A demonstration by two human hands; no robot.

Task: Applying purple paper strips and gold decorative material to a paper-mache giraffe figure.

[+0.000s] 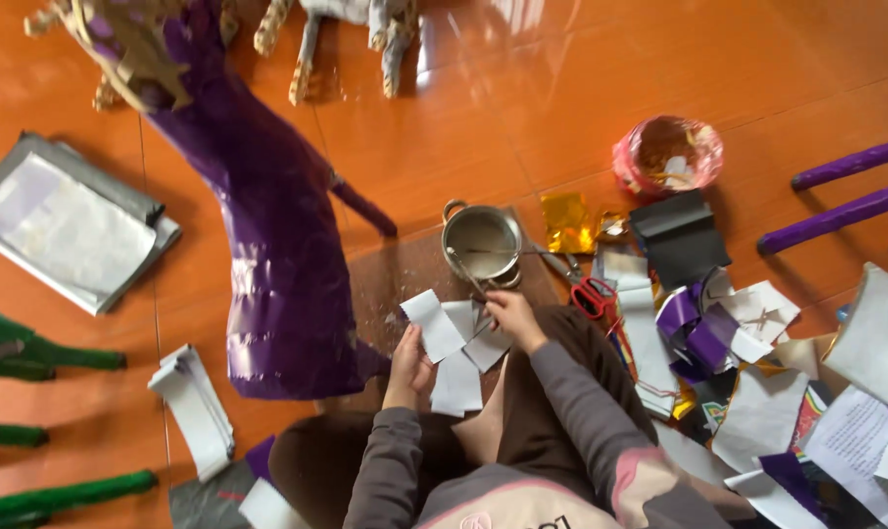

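Note:
My left hand (pixel 408 366) holds a white paper piece (pixel 432 324) by its lower edge, over my lap. More white paper pieces (pixel 460 375) lie on my knees below it. My right hand (pixel 511 318) grips a thin brush (pixel 466 275) whose far end reaches toward a small metal pot (pixel 481 242) on the orange floor just ahead. The brush tip rests near the pot's near rim. A tall purple papier-mâché figure (pixel 277 245) stands on the floor to the left of my hands.
Red-handled scissors (pixel 591 294) lie right of the pot. Gold foil (pixel 568 221), a pink bowl (pixel 667 155) and a heap of paper scraps (pixel 757 372) fill the right. A silver sheet stack (pixel 62 220), white strips (pixel 194 407) and green sticks (pixel 52 490) are left.

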